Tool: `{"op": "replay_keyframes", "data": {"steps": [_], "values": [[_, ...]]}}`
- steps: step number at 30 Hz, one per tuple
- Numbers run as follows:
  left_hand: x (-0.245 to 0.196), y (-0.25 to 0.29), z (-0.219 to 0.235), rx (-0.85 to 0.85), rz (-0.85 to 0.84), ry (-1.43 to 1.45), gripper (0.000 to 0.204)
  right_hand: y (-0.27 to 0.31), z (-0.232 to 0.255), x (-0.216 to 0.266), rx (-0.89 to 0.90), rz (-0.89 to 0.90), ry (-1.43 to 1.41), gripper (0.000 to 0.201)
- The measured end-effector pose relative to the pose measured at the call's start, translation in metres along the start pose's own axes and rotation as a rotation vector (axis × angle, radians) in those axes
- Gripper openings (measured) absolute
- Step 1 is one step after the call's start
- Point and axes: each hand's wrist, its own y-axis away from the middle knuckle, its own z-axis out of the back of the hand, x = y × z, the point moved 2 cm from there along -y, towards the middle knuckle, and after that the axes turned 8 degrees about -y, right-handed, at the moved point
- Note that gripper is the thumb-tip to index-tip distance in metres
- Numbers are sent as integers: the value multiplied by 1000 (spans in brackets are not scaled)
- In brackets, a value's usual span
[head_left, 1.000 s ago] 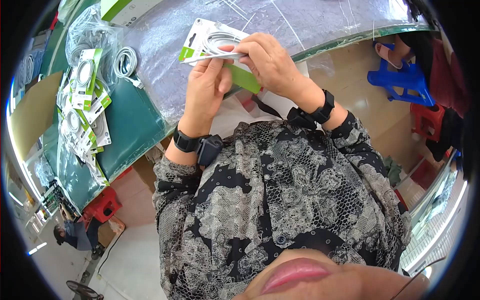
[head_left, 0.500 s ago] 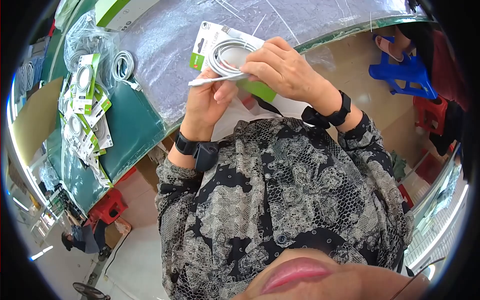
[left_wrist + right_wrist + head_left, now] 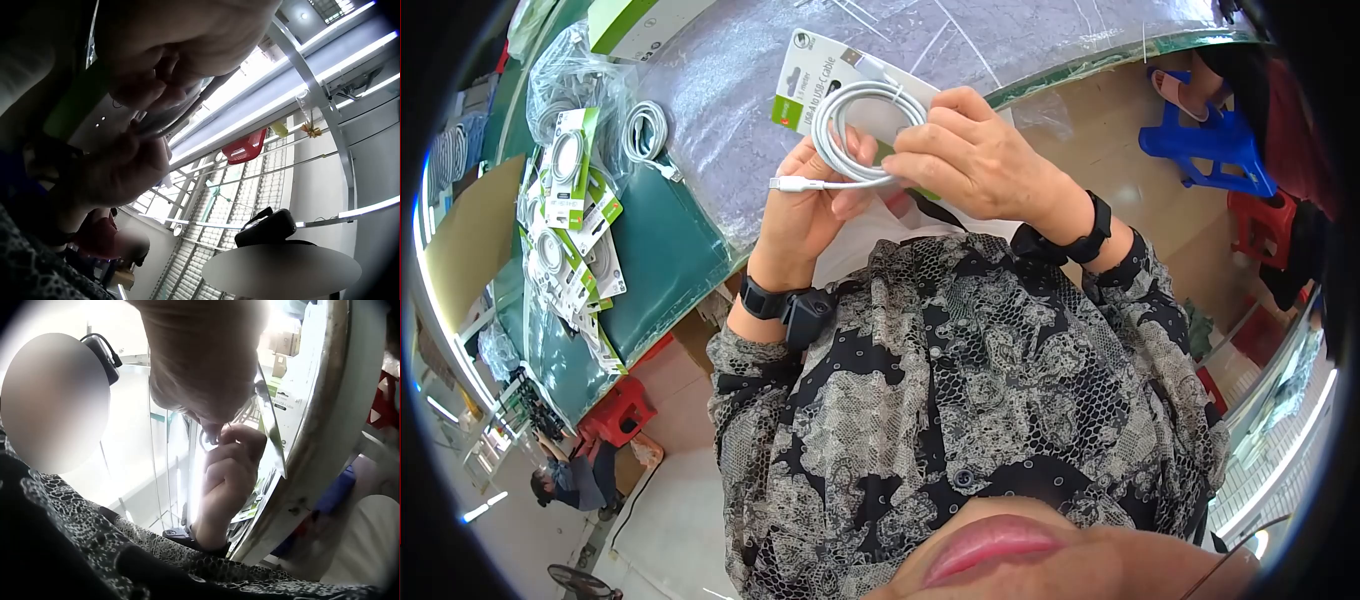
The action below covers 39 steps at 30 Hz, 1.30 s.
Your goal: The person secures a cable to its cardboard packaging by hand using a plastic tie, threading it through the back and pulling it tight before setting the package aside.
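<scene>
In the head view, a coiled white USB cable (image 3: 840,186) lies against a white-and-green cardboard packaging card (image 3: 808,62) printed "USB-A to USB-C cable". My left hand (image 3: 793,215) holds the coil from its lower left side, fingertips showing inside the loop. One connector end sticks out leftward across that hand. At the coil's right side, my right hand (image 3: 990,165) pinches the cable and card with curled fingers. The right wrist view shows the left hand (image 3: 228,472) close below the right hand (image 3: 203,362), the card (image 3: 272,428) seen edge-on beside them.
Several carded cables (image 3: 565,235) lie piled on the green table (image 3: 665,235) at left, near a plastic bag (image 3: 585,75) and a loose coiled cable (image 3: 645,130). A green-and-white box (image 3: 635,25) stands behind. Blue and red stools are on the floor.
The card and coil have tilted to face the head camera more fully. My right hand has moved right and slightly down. The left fingertips now show inside the loop, and the connector end sits lower.
</scene>
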Motion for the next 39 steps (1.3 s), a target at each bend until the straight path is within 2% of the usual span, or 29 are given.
{"op": "replay_keyframes", "data": {"steps": [4,8,11,13,16,17,19,20,23,25,28,31,33,36,39], "values": [[3,4,3,104,136,81,20,2,5,3,126,32,23,20],[3,7,0,47,154,15,20,3,11,0,236,68,26,19],[5,11,2,93,190,62,20,4,13,3,314,84,17,17],[7,12,1,113,211,83,21,9,10,-2,311,77,13,17],[9,5,-3,-188,139,31,24,15,9,-14,303,59,15,17],[10,6,-2,-183,138,30,24,16,12,-19,254,6,42,18],[12,15,0,-150,188,-251,27,17,21,-28,158,-98,99,19],[13,17,0,-137,210,-391,29,17,23,-29,161,-94,103,19],[20,18,-7,-54,201,-365,37,14,29,-24,-13,-109,110,22],[22,20,-10,-18,195,-354,42,5,33,-15,3,-77,107,22],[24,19,-9,88,36,-107,55,-3,39,-9,43,-23,129,23],[38,18,-10,110,-71,-138,63,-1,41,-7,-15,-8,95,23],[43,19,-15,114,-128,-153,68,-3,42,-2,9,10,119,23],[34,22,-25,-84,-400,-251,59,-3,44,5,47,36,176,23],[28,18,-25,-153,-413,-294,49,-3,45,1,85,88,165,24]]}}
